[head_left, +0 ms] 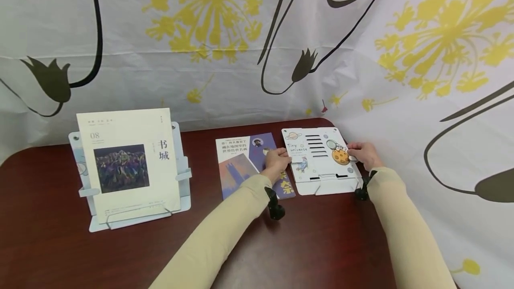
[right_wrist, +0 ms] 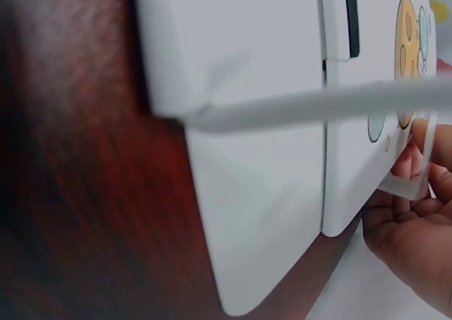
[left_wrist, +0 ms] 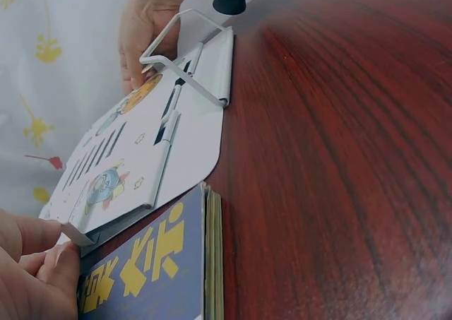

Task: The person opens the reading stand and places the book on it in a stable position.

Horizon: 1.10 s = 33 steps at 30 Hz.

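Note:
A white folding book stand (head_left: 324,168) printed with planets and "Tiny universe" lies flat at the table's right end. My left hand (head_left: 277,162) pinches the small white side clip (left_wrist: 76,234) on its left edge. At the opposite edge, my right hand (head_left: 366,155) has thumb and fingers around the other white clip (right_wrist: 401,186). The stand's wire page holder (left_wrist: 187,80) sticks up at the near edge. Beneath my left hand lies a purple and white book (head_left: 238,148), partly covered by that hand and sleeve.
Farther left, a cream magazine (head_left: 164,182) leans upright on a second, pale blue stand (head_left: 184,188), held by side clips and a wire. The dark red table (head_left: 313,240) meets a white flower-patterned curtain (head_left: 225,88) at the back and right.

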Each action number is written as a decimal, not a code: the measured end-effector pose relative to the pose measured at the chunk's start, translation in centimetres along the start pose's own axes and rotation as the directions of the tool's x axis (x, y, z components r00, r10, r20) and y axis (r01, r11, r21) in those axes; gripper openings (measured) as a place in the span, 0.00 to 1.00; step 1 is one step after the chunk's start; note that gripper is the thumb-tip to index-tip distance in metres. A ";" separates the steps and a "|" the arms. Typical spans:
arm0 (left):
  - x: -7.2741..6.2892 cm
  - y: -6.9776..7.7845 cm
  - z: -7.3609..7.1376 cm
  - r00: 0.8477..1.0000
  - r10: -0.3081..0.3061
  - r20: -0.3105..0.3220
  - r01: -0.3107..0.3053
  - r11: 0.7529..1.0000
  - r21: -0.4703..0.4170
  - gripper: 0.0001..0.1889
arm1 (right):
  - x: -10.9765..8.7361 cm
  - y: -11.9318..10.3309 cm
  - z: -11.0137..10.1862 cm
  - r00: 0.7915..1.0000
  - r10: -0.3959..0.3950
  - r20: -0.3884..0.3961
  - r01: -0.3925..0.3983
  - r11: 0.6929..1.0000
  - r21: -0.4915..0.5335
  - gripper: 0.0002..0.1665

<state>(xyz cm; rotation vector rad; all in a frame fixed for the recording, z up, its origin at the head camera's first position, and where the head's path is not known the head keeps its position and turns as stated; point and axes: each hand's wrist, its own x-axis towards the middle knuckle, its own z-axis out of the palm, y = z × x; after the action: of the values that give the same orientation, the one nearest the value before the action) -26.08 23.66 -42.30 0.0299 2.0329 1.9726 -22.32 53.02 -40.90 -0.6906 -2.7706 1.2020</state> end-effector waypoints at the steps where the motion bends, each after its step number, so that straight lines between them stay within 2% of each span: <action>1: 0.0 0.0 0.0 1.000 -0.002 -0.006 0.002 1.000 -0.010 0.21 | -0.1 0.1 0.0 1.000 0.002 -0.001 -0.002 1.000 0.016 0.18; 7: 0.0 -0.2 0.0 0.999 -0.004 -0.035 0.002 0.998 -0.058 0.21 | -0.2 0.7 0.0 1.000 0.015 -0.004 -0.015 0.995 0.101 0.20; 13: -0.1 -0.1 0.0 0.999 0.031 -0.024 -0.032 0.997 -0.070 0.21 | -0.5 0.4 -0.2 1.000 0.026 0.015 -0.029 0.977 0.210 0.22; 16: -0.2 0.1 -0.1 0.999 0.047 -0.014 -0.048 0.996 -0.073 0.20 | -0.7 0.2 -0.4 0.999 0.019 0.027 -0.026 0.961 0.277 0.19; 23: -0.2 0.3 0.0 0.998 0.069 0.001 -0.069 0.995 -0.076 0.19 | -1.4 0.1 -1.1 1.000 -0.007 0.024 -0.005 0.894 0.448 0.03; 27: -0.3 0.4 0.2 0.995 0.100 0.002 -0.100 0.993 -0.059 0.17 | -2.0 0.1 -1.5 0.999 -0.030 0.041 0.000 0.807 0.590 0.08; 30: -0.5 0.6 0.2 0.991 0.131 -0.017 -0.132 0.989 -0.067 0.15 | -2.3 0.1 -1.7 0.998 -0.052 0.042 0.013 0.758 0.653 0.10; 33: -0.6 0.7 0.3 0.985 0.165 -0.047 -0.169 0.982 -0.090 0.13 | -2.6 0.1 -1.7 0.997 -0.078 0.019 0.049 0.778 0.626 0.09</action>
<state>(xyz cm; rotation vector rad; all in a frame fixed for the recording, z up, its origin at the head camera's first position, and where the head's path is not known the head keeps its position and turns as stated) -25.57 23.84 -41.49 0.1474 2.0185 2.1840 -19.62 53.18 -39.45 -0.4893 -2.1505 1.9828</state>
